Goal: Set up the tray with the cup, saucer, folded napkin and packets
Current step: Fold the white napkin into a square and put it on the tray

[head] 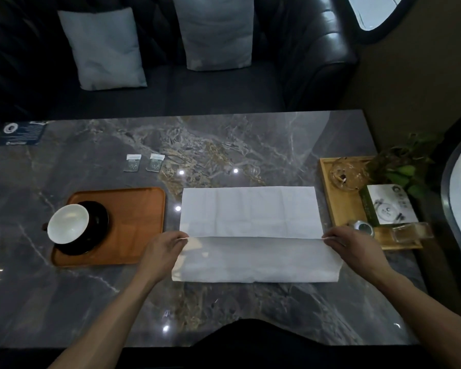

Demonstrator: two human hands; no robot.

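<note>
Both hands, left [163, 249] and right [353, 246], pinching napkin [250, 230] ends near desk [224, 145] front edge, mid-fold. Cup [67, 223] on saucer [96, 222] already on tray [139, 209]. Packets [143, 162] waiting farther back. Next up: probably flatten the crease, fold smaller.

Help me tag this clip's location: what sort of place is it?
Probably a café or lounge: a marble-look table, a dark leather sofa with cushions, and a wooden tray holding a glass ashtray.
</note>
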